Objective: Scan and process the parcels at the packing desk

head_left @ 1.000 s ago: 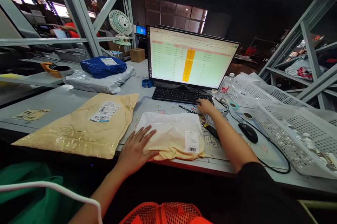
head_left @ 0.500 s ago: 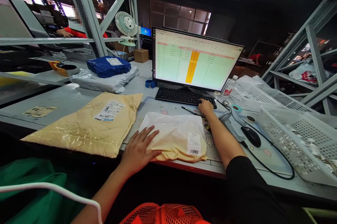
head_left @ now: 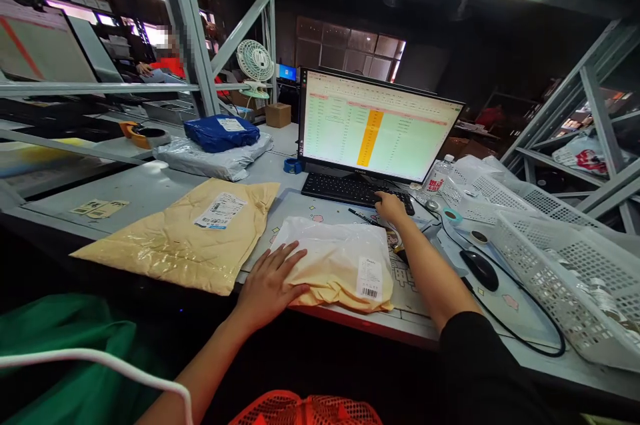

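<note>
While the left hand point(head_left: 270, 285) lies flat on the bag point(head_left: 336, 255), the unclenched right hand point(head_left: 393, 208) apparently works the keyboard point(head_left: 334, 190). Further typing would need light presses.

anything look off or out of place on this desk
The tan mailer bag looks askew: it lies at a slant, its near side sticking out past the front edge of the desk. The pale package under the left hand sits straighter. No spill or tear shows.
</note>
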Demonstrator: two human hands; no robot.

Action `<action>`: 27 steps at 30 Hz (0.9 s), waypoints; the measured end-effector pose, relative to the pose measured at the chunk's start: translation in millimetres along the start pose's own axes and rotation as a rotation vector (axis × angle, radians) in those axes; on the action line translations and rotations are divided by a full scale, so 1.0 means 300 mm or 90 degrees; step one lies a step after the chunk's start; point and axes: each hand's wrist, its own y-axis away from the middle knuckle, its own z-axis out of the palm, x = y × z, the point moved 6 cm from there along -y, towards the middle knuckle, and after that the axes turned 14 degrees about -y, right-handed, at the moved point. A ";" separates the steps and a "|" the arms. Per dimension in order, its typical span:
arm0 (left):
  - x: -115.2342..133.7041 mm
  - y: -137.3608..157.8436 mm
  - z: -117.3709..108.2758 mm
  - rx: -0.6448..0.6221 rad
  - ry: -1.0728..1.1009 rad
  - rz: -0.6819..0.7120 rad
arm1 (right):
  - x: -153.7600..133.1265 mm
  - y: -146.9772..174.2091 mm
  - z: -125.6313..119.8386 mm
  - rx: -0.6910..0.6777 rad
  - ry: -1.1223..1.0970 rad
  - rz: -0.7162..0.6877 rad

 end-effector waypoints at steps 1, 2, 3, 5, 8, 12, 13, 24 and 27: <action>0.001 -0.001 -0.003 -0.001 0.001 -0.002 | 0.006 0.000 -0.001 0.006 -0.001 0.005; 0.001 -0.002 -0.005 -0.001 0.002 -0.003 | 0.017 0.001 0.001 0.011 -0.002 0.011; 0.002 -0.003 -0.007 -0.001 0.003 -0.004 | 0.031 0.003 0.006 0.012 -0.003 0.020; 0.002 -0.003 -0.008 0.000 0.004 -0.005 | 0.061 0.009 0.028 0.000 -0.005 0.037; 0.000 -0.002 -0.007 0.004 0.003 -0.004 | 0.094 0.020 0.068 -0.018 -0.008 0.050; 0.002 -0.002 -0.006 0.007 0.002 -0.002 | 0.106 0.032 0.087 -0.013 -0.026 0.045; 0.003 -0.003 -0.007 0.009 0.002 -0.001 | 0.104 0.035 0.083 -0.015 -0.034 0.043; 0.036 0.004 -0.094 0.200 0.088 0.055 | -0.214 0.278 0.044 -0.299 -0.207 -0.172; 0.069 0.009 -0.167 0.307 0.149 0.092 | -0.283 0.472 0.063 -0.436 -0.251 -0.231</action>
